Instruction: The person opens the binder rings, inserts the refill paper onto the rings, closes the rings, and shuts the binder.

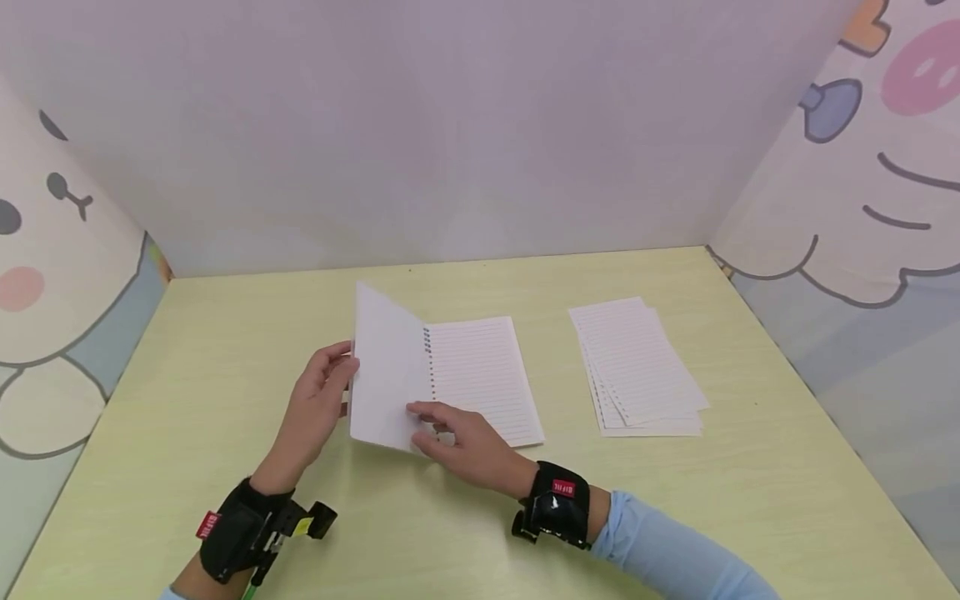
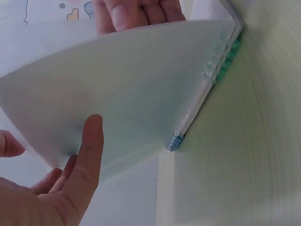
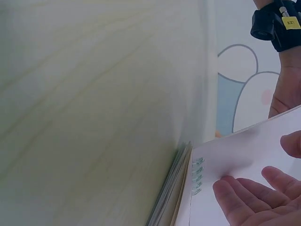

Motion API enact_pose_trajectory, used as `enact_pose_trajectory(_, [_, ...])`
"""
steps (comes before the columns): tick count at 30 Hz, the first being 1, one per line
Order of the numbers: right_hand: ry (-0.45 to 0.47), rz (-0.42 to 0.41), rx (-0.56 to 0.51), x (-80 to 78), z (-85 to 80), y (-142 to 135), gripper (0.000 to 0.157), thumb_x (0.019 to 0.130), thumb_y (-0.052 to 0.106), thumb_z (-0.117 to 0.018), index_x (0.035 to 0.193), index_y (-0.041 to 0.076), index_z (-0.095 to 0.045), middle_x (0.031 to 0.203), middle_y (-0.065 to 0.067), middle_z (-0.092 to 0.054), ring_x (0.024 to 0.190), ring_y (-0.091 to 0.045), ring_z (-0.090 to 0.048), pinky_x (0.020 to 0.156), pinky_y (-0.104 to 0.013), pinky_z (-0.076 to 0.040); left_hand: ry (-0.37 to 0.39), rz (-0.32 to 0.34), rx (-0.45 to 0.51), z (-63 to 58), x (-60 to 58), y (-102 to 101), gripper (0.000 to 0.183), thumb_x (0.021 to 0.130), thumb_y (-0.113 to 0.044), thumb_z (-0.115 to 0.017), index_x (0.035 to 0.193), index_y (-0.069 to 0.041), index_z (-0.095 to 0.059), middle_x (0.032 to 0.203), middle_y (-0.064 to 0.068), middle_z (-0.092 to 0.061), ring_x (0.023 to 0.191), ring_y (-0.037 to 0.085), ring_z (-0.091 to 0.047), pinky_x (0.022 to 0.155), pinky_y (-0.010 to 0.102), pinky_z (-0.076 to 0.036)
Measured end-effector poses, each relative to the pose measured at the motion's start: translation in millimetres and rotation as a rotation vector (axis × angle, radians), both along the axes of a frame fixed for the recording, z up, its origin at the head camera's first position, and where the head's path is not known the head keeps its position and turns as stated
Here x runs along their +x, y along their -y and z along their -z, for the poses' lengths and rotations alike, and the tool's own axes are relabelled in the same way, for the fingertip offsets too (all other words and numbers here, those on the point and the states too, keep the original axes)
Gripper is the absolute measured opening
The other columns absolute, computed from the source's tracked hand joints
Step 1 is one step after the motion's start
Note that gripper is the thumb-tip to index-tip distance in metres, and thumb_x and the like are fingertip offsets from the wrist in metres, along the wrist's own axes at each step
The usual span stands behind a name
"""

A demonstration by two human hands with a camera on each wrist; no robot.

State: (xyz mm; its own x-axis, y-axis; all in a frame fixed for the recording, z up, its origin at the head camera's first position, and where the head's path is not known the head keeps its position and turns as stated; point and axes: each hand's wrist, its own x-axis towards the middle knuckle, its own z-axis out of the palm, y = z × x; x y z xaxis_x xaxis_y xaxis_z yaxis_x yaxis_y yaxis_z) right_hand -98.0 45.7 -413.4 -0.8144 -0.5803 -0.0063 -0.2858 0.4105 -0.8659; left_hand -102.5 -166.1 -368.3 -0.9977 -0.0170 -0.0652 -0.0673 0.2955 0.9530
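Observation:
A ring-bound notebook point(image 1: 480, 375) lies on the table with its white cover point(image 1: 386, 375) raised at the left. My left hand point(image 1: 318, 400) pinches the cover's outer edge, thumb on the inner side and fingers behind it. In the left wrist view, the fingers point(image 2: 91, 150) spread along the cover's outer face, near green rings point(image 2: 228, 61) and blue rings point(image 2: 175, 142) on the spine. My right hand point(image 1: 472, 442) is over the lower part of the notebook, its loosely bent fingers point(image 3: 230, 190) right at the cover's inner face, beside the rings.
Several loose lined sheets point(image 1: 637, 367) with punched edges lie in an overlapping pile to the right of the notebook. The pale wooden table point(image 1: 525, 533) meets a plain wall point(image 1: 450, 142) at the back, and cartoon-printed panels point(image 1: 862, 208) stand along both sides.

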Motion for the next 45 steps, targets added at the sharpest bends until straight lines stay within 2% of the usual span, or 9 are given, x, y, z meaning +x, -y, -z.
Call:
enact_pose_trajectory(4, [-0.021, -0.012, 0.013, -0.1, -0.3, -2, 0.040, 0.097, 0.021, -0.054, 0.134, 0.005, -0.056, 0.139, -0.015, -0.059, 0.114, -0.028, -0.060, 0.097, -0.050, -0.052, 0.010, -0.027, -0.066, 0.7, 0.9, 12, 0.047, 0.102, -0.024, -0.040, 0.141, 0.003, -0.040, 0.123, 0.026, -0.057, 0.082, 0.001, -0.056, 0.062, 0.016, -0.054])
enact_pose_trajectory(10, [-0.003, 0.003, 0.033, -1.7, 0.8, -7, 0.038, 0.097, 0.019, -0.053, 0.132, 0.007, -0.058, 0.138, -0.012, -0.060, 0.117, -0.026, -0.058, 0.098, -0.050, -0.051, 0.057, -0.057, -0.177, 6.4, 2.2, 27, 0.046, 0.102, -0.022, -0.040, 0.140, 0.003, -0.043, 0.119, 0.024, -0.059, 0.084, 0.011, -0.055, 0.062, 0.018, -0.053])
enact_pose_trajectory(18, [0.003, 0.058, 0.047, -4.8, 3.0, -16, 0.037, 0.096, 0.022, -0.054, 0.130, 0.007, -0.060, 0.133, -0.011, -0.064, 0.114, -0.027, -0.061, 0.097, -0.048, -0.052, 0.112, -0.061, -0.211, 12.5, 2.2, 39, 0.047, 0.101, -0.023, -0.040, 0.139, 0.004, -0.044, 0.112, 0.026, -0.062, 0.079, 0.012, -0.057, 0.062, 0.023, -0.055])
enact_pose_trajectory(26, [-0.027, 0.128, 0.002, -10.1, 1.9, -24, 0.035, 0.095, 0.020, -0.056, 0.125, 0.003, -0.062, 0.127, -0.016, -0.068, 0.109, -0.027, -0.064, 0.094, -0.049, -0.053, 0.194, -0.024, -0.286, 20.5, 1.6, 50, 0.052, 0.100, -0.027, -0.044, 0.137, 0.009, -0.044, 0.101, 0.022, -0.064, 0.075, 0.016, -0.060, 0.063, 0.027, -0.057])
enact_pose_trajectory(33, [-0.070, 0.155, -0.028, -14.0, 1.3, -30, 0.032, 0.094, 0.018, -0.059, 0.120, 0.000, -0.065, 0.123, -0.018, -0.069, 0.106, -0.027, -0.065, 0.093, -0.050, -0.054, 0.201, 0.014, -0.370, 31.4, 1.5, 57, 0.051, 0.097, -0.024, -0.051, 0.134, 0.012, -0.046, 0.098, 0.022, -0.063, 0.068, 0.017, -0.060, 0.063, 0.032, -0.059])
enact_pose_trajectory(41, [-0.058, 0.163, -0.017, -15.5, 2.3, -37, 0.030, 0.094, 0.018, -0.060, 0.118, 0.001, -0.066, 0.121, -0.016, -0.070, 0.103, -0.026, -0.067, 0.090, -0.049, -0.056, 0.233, 0.056, -0.482, 37.4, 0.4, 61, 0.050, 0.097, -0.025, -0.052, 0.129, 0.013, -0.052, 0.079, 0.013, -0.062, 0.064, 0.018, -0.053, 0.057, 0.030, -0.042])
enact_pose_trajectory(45, [-0.076, 0.165, -0.003, -18.9, 3.1, -39, 0.028, 0.094, 0.017, -0.059, 0.116, 0.001, -0.068, 0.119, -0.015, -0.071, 0.101, -0.024, -0.067, 0.088, -0.048, -0.057, 0.254, 0.083, -0.527, 36.1, 0.3, 60, 0.052, 0.096, -0.026, -0.052, 0.128, 0.015, -0.052, 0.078, 0.012, -0.061, 0.066, 0.020, -0.053, 0.057, 0.031, -0.041])
